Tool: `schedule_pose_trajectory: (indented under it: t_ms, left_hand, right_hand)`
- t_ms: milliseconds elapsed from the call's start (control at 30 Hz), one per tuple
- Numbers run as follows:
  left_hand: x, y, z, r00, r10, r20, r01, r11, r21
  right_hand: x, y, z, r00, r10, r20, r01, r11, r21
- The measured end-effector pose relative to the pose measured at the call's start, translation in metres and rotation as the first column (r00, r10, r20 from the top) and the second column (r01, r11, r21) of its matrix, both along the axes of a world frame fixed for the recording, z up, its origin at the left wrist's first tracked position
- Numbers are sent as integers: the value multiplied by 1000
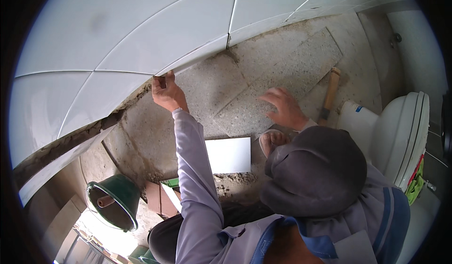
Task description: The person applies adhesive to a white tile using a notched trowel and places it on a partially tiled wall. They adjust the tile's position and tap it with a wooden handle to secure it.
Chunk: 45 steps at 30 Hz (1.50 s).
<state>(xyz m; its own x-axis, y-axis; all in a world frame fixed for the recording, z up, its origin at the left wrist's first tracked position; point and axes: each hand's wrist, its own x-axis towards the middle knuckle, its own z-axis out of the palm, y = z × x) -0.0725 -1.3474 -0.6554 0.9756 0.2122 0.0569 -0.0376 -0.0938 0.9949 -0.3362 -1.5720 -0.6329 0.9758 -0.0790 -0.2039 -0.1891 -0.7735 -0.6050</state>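
Observation:
My left hand [167,93] reaches to the foot of the tiled wall. Its fingers are bent around the left end of a narrow white tile [202,55] in the lowest row; the fingertips are partly hidden at the tile's edge. Just left of that hand, rough mortar shows in a gap under the wall tiles. My right hand [284,107] hovers over the grey floor, fingers stretched and apart, with nothing in it. A loose white tile [228,155] lies on the floor between my arms. A tool with a wooden handle [331,92] lies right of my right hand.
A dark green bucket [121,195] lies tipped at the lower left with a handled tool inside. Beside it is a cardboard box [161,199]. A white toilet [400,137] stands at the right, with a green cloth [415,186] near it. A dark cap [315,174] covers part of the floor.

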Motion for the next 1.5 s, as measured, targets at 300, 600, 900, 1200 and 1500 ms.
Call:
schedule_pose_trajectory:
  t_ms: [300, 600, 900, 1200, 1500]
  left_hand:
    - [4, -8, -5, 994, 74, 77, -80, 994, 79]
    - [-3, -16, -4, 992, 106, 63, -115, 979, 166]
    - [0, -11, -4, 997, 58, 49, -66, 983, 171]
    - [-1, -16, -8, 998, 66, -2, -66, 998, -9]
    - [1, -11, -7, 999, 43, 28, -43, 999, -29]
  right_hand:
    - [-44, -32, -18, 986, 164, -23, -162, 928, -336]
    - [-28, -31, -17, 979, 202, -25, -198, 921, -335]
    - [133, -18, 3, 827, -270, 493, 183, 959, 218]
    - [195, -11, 18, 780, -273, 564, 284, 956, 70]
    - [197, -7, 27, 800, -260, 541, 309, 951, 1]
